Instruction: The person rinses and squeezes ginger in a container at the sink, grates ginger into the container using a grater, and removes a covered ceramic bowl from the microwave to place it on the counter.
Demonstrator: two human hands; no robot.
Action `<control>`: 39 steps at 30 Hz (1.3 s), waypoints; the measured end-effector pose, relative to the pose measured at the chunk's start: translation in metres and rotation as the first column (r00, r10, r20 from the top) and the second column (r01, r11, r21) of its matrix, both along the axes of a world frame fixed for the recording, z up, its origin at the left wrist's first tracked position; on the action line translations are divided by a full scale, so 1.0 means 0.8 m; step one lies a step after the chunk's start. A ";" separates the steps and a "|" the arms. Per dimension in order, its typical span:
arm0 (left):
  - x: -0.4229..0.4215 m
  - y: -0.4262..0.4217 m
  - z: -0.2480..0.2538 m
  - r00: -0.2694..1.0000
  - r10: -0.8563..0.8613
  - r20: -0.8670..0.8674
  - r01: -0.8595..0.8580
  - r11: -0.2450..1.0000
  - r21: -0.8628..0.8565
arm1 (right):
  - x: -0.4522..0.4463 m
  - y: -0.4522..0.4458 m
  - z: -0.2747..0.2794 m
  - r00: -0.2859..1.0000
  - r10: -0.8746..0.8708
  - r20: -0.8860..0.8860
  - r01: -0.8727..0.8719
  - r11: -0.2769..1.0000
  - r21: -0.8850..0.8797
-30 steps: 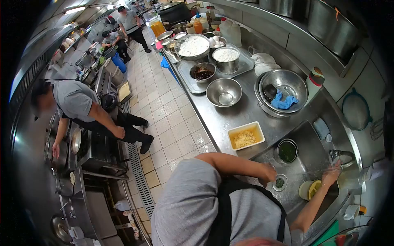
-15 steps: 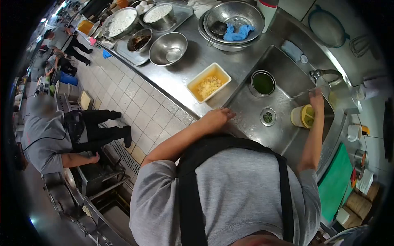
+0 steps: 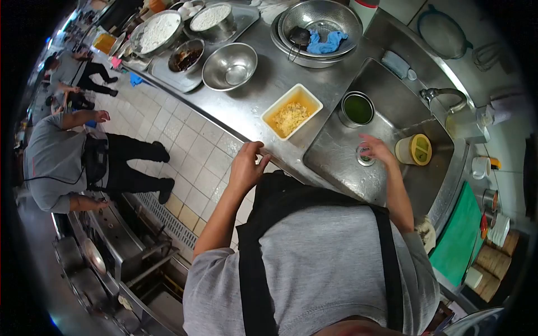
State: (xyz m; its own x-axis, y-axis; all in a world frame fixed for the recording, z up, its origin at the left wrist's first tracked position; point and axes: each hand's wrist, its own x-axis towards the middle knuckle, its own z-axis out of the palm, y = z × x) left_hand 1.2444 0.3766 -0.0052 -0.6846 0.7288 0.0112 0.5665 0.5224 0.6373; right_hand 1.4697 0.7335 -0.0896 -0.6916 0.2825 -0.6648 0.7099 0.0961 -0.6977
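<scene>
My left hand [image 3: 246,166] is just off the counter's front edge, thumb and fingers apart, with nothing in it. Close to it on the counter sits a rectangular cream container [image 3: 265,115] of chopped yellowish bits. Over the basin of the steel sink [image 3: 342,159] hovers my right hand [image 3: 376,149], empty, fingers spread, partly covering the drain [image 3: 365,161]. Beside it, a round tub with a yellow rim [image 3: 413,150] stands in the sink with something green inside. A metal pot [image 3: 357,109] of dark green liquid stands at the sink's far left corner.
The faucet [image 3: 445,96] curves over the sink's right side. Steel bowls [image 3: 230,67] and a colander with a blue cloth [image 3: 328,42] stand on the counter. A green cutting board [image 3: 458,235] lies at right. A co-worker [image 3: 61,151] stands across the aisle.
My right hand has moved left from under the faucet to above the drain. My left hand has come off the counter edge, leftward. The co-worker has shifted and raised an arm.
</scene>
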 end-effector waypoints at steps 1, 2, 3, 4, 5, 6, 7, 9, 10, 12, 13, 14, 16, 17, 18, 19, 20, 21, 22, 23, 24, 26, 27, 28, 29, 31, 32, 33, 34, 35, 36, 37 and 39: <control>-0.004 -0.001 0.002 0.997 0.067 -0.025 -0.065 0.996 0.060 | -0.022 -0.007 0.007 0.862 0.238 0.448 -0.473 0.697 0.539; -0.007 0.002 0.006 0.997 0.080 0.011 -0.081 0.990 0.115 | -0.038 -0.009 0.021 0.910 0.173 0.376 -0.407 0.541 0.736; -0.012 0.006 0.007 0.996 0.074 -0.042 -0.067 0.987 0.146 | -0.061 -0.012 0.053 0.948 0.130 0.291 -0.318 0.342 0.884; -0.017 0.012 0.008 0.997 0.045 -0.067 -0.032 0.983 0.180 | -0.085 -0.005 0.066 0.993 0.111 -0.039 -0.014 0.440 0.898; -0.021 0.019 0.011 0.996 0.018 -0.091 0.002 0.977 0.212 | -0.114 0.002 0.080 0.931 0.061 -0.361 0.278 0.524 0.805; -0.019 0.034 0.016 0.992 0.002 -0.128 0.020 0.985 0.169 | -0.154 -0.007 0.111 0.849 0.232 -0.475 0.359 0.406 0.840; -0.021 0.049 0.020 0.986 -0.020 -0.167 0.042 0.991 0.129 | -0.200 -0.026 0.144 0.735 0.410 -0.540 0.458 0.287 0.841; -0.024 0.063 0.009 0.988 -0.058 -0.140 0.075 0.990 0.119 | -0.257 -0.056 0.168 0.787 0.505 -0.354 0.339 0.126 0.932; -0.024 0.070 0.004 0.989 -0.058 -0.139 0.074 0.991 0.113 | -0.283 -0.070 0.171 0.801 0.524 -0.291 0.288 0.088 0.953; -0.029 0.080 -0.007 0.992 -0.033 -0.123 0.044 0.995 0.089 | -0.319 -0.080 0.166 0.822 0.537 -0.189 0.211 0.021 0.977; -0.031 0.079 -0.009 0.994 -0.026 -0.105 0.038 0.993 0.115 | -0.336 -0.080 0.153 0.832 0.533 -0.153 0.186 -0.007 0.983; -0.033 0.078 -0.010 0.996 -0.018 -0.088 0.030 0.990 0.140 | -0.350 -0.078 0.143 0.840 0.529 -0.118 0.161 -0.036 0.986; -0.036 0.071 -0.004 0.998 0.005 -0.069 0.008 0.982 0.190 | -0.368 -0.054 0.136 0.830 0.535 -0.159 0.130 0.092 0.987; -0.038 0.058 0.003 0.998 0.022 -0.067 -0.007 0.977 0.213 | -0.370 -0.043 0.133 0.826 0.535 -0.178 0.112 0.154 0.982; -0.039 0.041 0.011 0.997 0.042 -0.064 -0.025 0.971 0.237 | -0.369 -0.040 0.157 0.804 0.485 -0.344 0.153 0.390 0.908; -0.040 0.021 0.026 0.991 0.078 -0.113 -0.045 0.963 0.267 | -0.370 -0.027 0.164 0.707 0.428 -0.563 0.311 0.527 0.791; -0.040 -0.001 0.037 0.980 0.116 -0.161 -0.063 0.952 0.301 | -0.369 -0.011 0.171 0.572 0.338 -0.747 0.437 0.646 0.626; -0.043 -0.024 0.040 0.953 0.162 -0.256 -0.070 0.940 0.334 | -0.357 -0.008 0.195 0.464 0.300 -0.833 0.528 0.662 0.532; -0.044 -0.048 0.041 0.914 0.211 -0.346 -0.075 0.927 0.367 | -0.344 -0.008 0.223 0.346 0.260 -0.902 0.603 0.675 0.426; -0.042 -0.074 0.032 0.889 0.334 -0.314 -0.185 0.887 0.422 | -0.338 -0.002 0.236 0.237 0.138 -0.962 0.587 0.769 0.255; -0.033 -0.095 0.033 0.861 0.437 -0.261 -0.325 0.867 0.378 | -0.325 -0.008 0.256 0.378 0.187 -0.907 0.617 0.679 0.397; -0.020 -0.138 0.020 0.789 0.562 -0.248 -0.485 0.818 0.310 | -0.319 -0.009 0.270 0.539 0.383 -0.750 0.534 0.534 0.656; -0.013 -0.159 0.004 0.752 0.603 -0.265 -0.538 0.795 0.282 | -0.333 -0.002 0.263 0.535 0.546 -0.645 0.445 0.468 0.764; -0.008 -0.182 -0.017 0.696 0.658 -0.287 -0.603 0.753 0.264 | -0.351 0.006 0.256 0.748 0.613 -0.255 0.131 0.240 0.962; 0.002 -0.206 -0.036 0.660 0.687 -0.304 -0.649 0.726 0.229 | -0.374 0.017 0.239 0.798 0.572 0.187 -0.218 -0.015 0.976; 0.026 -0.251 -0.085 0.568 0.776 -0.272 -0.759 0.623 0.190 | -0.394 0.021 0.212 0.839 0.423 0.342 -0.421 0.107 0.901; 0.041 -0.280 -0.122 0.525 0.794 -0.307 -0.797 0.585 0.152 | -0.406 0.047 0.185 0.775 0.508 0.376 -0.455 0.035 0.890; 0.063 -0.307 -0.149 0.470 0.827 -0.309 -0.855 0.514 0.075 | -0.420 0.060 0.174 0.708 0.513 0.486 -0.563 -0.007 0.827; 0.089 -0.332 -0.177 0.422 0.852 -0.309 -0.897 0.442 -0.005 | -0.431 0.082 0.157 0.732 0.560 0.387 -0.502 0.061 0.862; 0.120 -0.360 -0.217 0.271 0.908 -0.319 -0.962 0.266 -0.059 | -0.434 0.087 0.166 0.723 0.570 0.391 -0.486 0.016 0.874; 0.149 -0.385 -0.249 0.118 0.936 -0.332 -0.990 0.084 -0.113 | -0.431 0.073 0.188 0.791 0.529 0.306 -0.358 -0.005 0.934; 0.175 -0.413 -0.267 -0.099 0.969 -0.228 -0.978 -0.137 -0.159 | -0.427 0.057 0.221 0.847 0.489 0.210 -0.226 -0.027 0.974; 0.206 -0.432 -0.270 -0.456 0.879 -0.138 -0.852 -0.477 -0.217 | -0.428 0.001 0.293 0.894 0.448 -0.013 0.004 0.021 1.000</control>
